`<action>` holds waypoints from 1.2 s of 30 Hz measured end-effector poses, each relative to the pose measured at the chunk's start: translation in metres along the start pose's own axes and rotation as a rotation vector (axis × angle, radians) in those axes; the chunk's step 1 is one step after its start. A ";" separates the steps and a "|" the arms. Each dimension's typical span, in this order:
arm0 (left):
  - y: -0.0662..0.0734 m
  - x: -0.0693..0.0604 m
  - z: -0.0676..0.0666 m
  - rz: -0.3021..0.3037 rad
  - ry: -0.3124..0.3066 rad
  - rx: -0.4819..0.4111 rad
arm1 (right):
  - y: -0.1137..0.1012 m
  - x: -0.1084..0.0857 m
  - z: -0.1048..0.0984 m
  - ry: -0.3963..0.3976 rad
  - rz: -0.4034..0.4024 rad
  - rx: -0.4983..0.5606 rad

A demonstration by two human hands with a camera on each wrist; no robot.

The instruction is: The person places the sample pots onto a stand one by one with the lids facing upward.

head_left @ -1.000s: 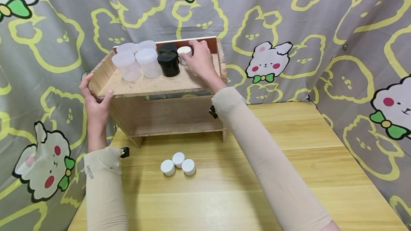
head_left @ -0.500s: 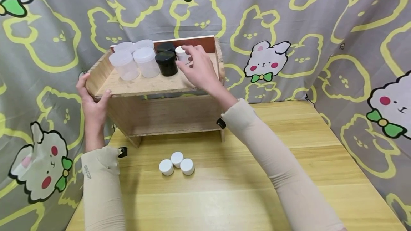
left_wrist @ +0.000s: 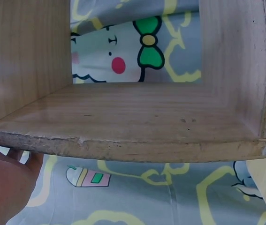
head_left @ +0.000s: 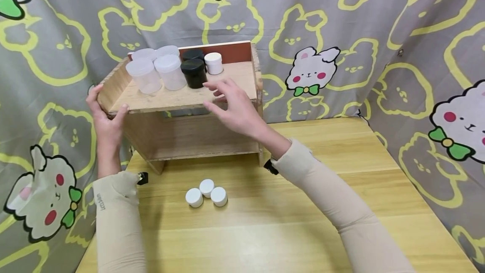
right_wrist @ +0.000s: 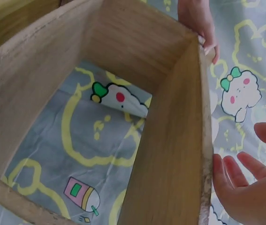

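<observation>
The left hand (head_left: 107, 125) grips the left front corner of the wooden shelf unit (head_left: 204, 136), thumb on the top board's front edge. In front of the top board's right part is the right hand (head_left: 240, 111), fingers loosely spread and holding nothing. On the top board stand several frosted clear jars (head_left: 169, 72), two black jars (head_left: 194, 73) and one small white jar (head_left: 214, 63) at the back, right of the black ones. In the left wrist view the left hand (left_wrist: 11, 183) is at the board's edge; the right wrist view shows the right hand (right_wrist: 254, 180) with bent, parted fingers.
Three small white jars (head_left: 219, 196) stand in a cluster on the wooden table (head_left: 303, 231) in front of the shelf unit. A patterned grey curtain (head_left: 356, 70) hangs behind and at both sides.
The right hand has let go of the white jar and drawn back toward the front and down. The jar stands on the top board. The left hand keeps its hold on the corner.
</observation>
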State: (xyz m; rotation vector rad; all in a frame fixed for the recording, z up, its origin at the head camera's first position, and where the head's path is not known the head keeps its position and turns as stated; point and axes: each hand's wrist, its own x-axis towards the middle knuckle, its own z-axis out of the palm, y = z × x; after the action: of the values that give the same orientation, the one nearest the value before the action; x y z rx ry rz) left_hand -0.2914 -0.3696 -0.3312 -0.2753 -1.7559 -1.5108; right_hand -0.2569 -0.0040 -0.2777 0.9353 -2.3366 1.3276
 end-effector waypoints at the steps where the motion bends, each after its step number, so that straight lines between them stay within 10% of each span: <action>1: 0.000 0.000 0.000 0.001 -0.002 0.002 | -0.001 -0.002 0.001 0.000 -0.012 0.006; 16: 0.002 -0.002 0.000 0.003 -0.016 0.049 | 0.018 -0.045 0.030 -0.147 -0.058 0.010; 36: -0.002 -0.001 -0.001 -0.002 -0.010 0.031 | 0.088 -0.119 0.107 -0.577 0.142 0.010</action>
State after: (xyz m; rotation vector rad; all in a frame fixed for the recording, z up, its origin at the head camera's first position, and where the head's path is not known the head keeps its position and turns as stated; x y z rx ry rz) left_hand -0.2914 -0.3710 -0.3333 -0.2659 -1.7860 -1.4849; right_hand -0.2203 -0.0158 -0.4565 1.3183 -2.8655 1.2405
